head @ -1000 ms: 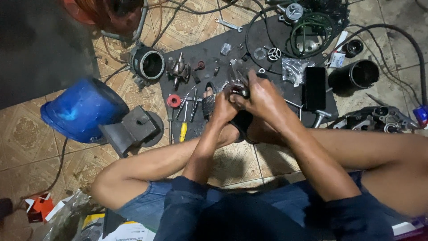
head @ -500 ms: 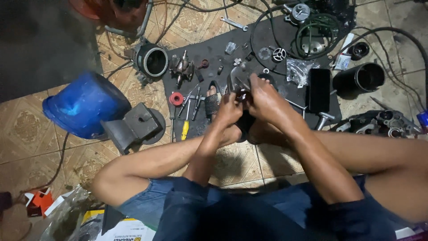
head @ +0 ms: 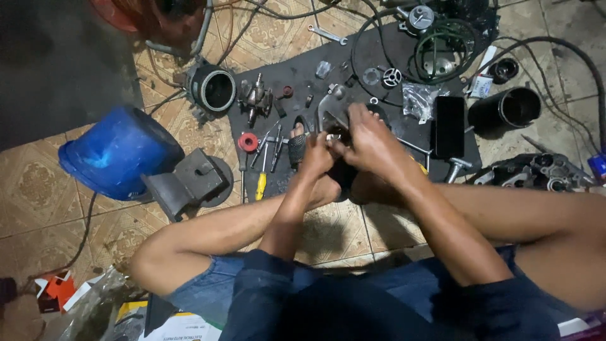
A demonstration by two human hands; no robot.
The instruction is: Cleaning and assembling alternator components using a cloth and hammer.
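Note:
I sit on a tiled floor with my feet together on a black mat [head: 379,57]. My left hand [head: 315,155] and my right hand [head: 369,139] meet above my feet. Both are closed on a small metal part [head: 332,120] with a shiny bracket that sticks up from between the fingers. The fingers hide most of the part. A dark round piece [head: 344,173] sits under the hands, against my feet.
On the mat lie a red spool [head: 248,142], screwdrivers [head: 262,183], a small rotor [head: 255,96], a black phone [head: 449,126] and coiled cable. A blue motor housing with a grey base [head: 120,155] stands left, a black cylinder [head: 505,108] right, a ring-shaped stator [head: 211,88] behind.
Both hands have stayed together on the part, shifting slightly. The camera has tilted, so the scene sits a little lower in the frame.

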